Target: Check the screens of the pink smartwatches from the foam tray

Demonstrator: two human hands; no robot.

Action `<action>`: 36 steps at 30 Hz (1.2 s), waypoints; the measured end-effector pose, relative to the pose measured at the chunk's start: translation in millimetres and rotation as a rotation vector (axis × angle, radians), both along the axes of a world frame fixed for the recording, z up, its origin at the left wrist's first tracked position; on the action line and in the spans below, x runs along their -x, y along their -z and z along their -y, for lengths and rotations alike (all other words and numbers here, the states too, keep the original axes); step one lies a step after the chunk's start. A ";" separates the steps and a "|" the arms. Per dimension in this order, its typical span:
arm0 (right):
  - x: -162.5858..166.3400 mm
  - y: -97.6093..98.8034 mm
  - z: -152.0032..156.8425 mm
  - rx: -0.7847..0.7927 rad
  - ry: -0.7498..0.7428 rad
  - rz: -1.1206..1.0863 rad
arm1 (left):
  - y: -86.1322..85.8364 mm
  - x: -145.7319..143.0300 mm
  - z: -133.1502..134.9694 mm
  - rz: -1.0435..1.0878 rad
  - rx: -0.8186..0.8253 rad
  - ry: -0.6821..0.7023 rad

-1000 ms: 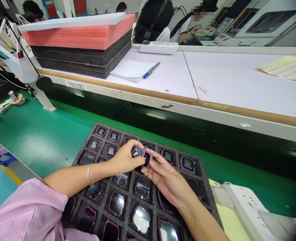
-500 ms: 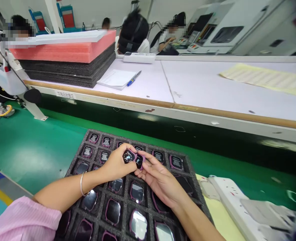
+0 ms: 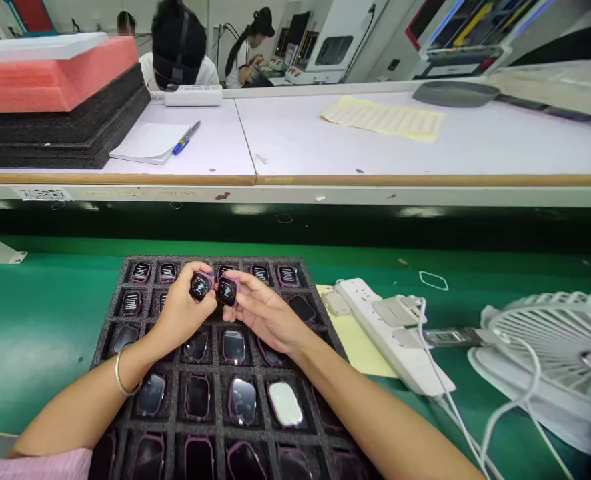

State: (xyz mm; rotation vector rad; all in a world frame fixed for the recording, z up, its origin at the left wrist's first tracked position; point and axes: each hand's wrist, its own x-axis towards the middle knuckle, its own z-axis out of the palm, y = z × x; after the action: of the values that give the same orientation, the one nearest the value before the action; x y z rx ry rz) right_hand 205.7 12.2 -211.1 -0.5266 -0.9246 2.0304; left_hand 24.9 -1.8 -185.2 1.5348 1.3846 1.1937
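Note:
My left hand point(image 3: 183, 303) is closed around a purple-framed smartwatch point(image 3: 201, 285) with a lit dial. In my right hand point(image 3: 263, 308), a second purple smartwatch point(image 3: 227, 291) is pinched between fingers and thumb, its screen lit too. The two watches are side by side, faces up, above a dark grey foam tray point(image 3: 106, 327). Many more purple-framed watches lie in the tray's compartments. Those in the back rows, such as one at the back right point(image 3: 288, 275), show lines of white text; nearer ones, like this one point(image 3: 197, 397), have dark screens. My hands and forearms cover some compartments.
Right of the tray are a white power strip point(image 3: 393, 337) with plugs and cables, a yellow sheet point(image 3: 363, 347) and a white fan point(image 3: 550, 360). On the raised shelf stand stacked foam sheets point(image 3: 60, 87), a notepad point(image 3: 148, 142) and a pen point(image 3: 186, 137). Other people sit beyond.
The view has swung to the right, bringing the fan into sight. Both hands still hold the watches; the right-hand watch now faces the camera more and is less covered.

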 end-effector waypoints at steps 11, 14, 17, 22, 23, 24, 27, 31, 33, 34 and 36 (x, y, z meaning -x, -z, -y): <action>0.1 -0.9 1.0 -0.024 -0.004 -0.022 | -0.2 -1.0 -0.5 -0.064 -0.021 -0.012; 0.6 -1.3 1.6 -0.028 -0.009 -0.016 | 0.8 -0.7 -0.8 -0.071 -0.019 -0.004; 0.8 -2.8 2.5 -0.029 -0.006 0.003 | 1.2 -0.4 -0.4 -0.074 -0.011 0.003; 0.9 -5.2 3.6 -0.041 -0.005 0.004 | 0.8 0.4 0.5 -0.099 -0.001 0.011; 0.8 -5.3 3.7 -0.040 -0.004 0.000 | 0.9 0.6 0.6 -0.103 0.001 0.013; 0.8 -5.3 3.9 -0.040 -0.003 -0.002 | 1.0 0.7 0.7 -0.106 0.000 0.015; 0.4 -5.4 4.4 -0.043 0.001 -0.015 | 1.2 0.9 0.7 -0.112 -0.003 0.005; -0.5 -7.0 4.5 -0.048 0.003 -0.016 | -0.6 0.9 0.2 -0.111 -0.007 -0.034; -0.9 -8.1 4.3 -0.048 0.002 -0.004 | -1.9 0.9 -0.3 -0.124 -0.015 -0.039; -1.0 -8.7 4.2 -0.048 0.002 -0.001 | -2.4 0.9 -0.5 -0.131 -0.018 -0.042; -1.1 -9.5 4.0 -0.048 0.005 0.000 | -3.0 0.8 -0.8 -0.137 -0.019 -0.048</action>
State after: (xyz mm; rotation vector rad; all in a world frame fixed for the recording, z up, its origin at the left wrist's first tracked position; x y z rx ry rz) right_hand 206.8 8.1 -201.6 -0.5024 -0.9684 1.9987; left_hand 24.1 -1.0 -182.2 1.6306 1.5103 1.1514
